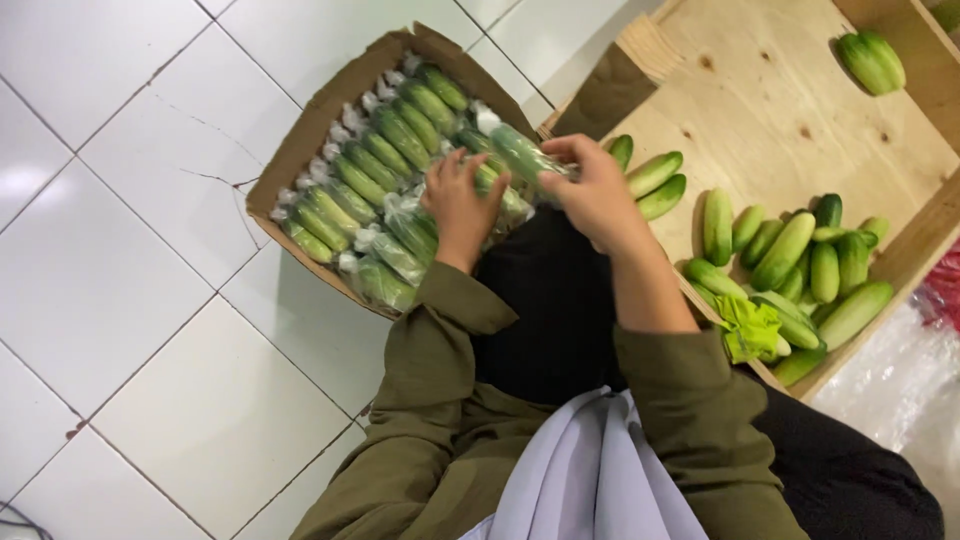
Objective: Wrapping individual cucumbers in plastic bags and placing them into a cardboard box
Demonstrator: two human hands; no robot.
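View: seen from above | Right hand (597, 193): closed on a bagged cucumber pack (520, 155), held over the cardboard box (300, 150) | Left hand (458, 203): fingers spread, pressed on packed rows to steady them | Loose cucumbers (790, 255): kept apart in wooden tray (760, 100).

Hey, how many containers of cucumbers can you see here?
2. A cardboard box of bagged cucumbers lies on the tiled floor at left. A wooden tray of loose cucumbers sits at right. Others may lie out of frame.
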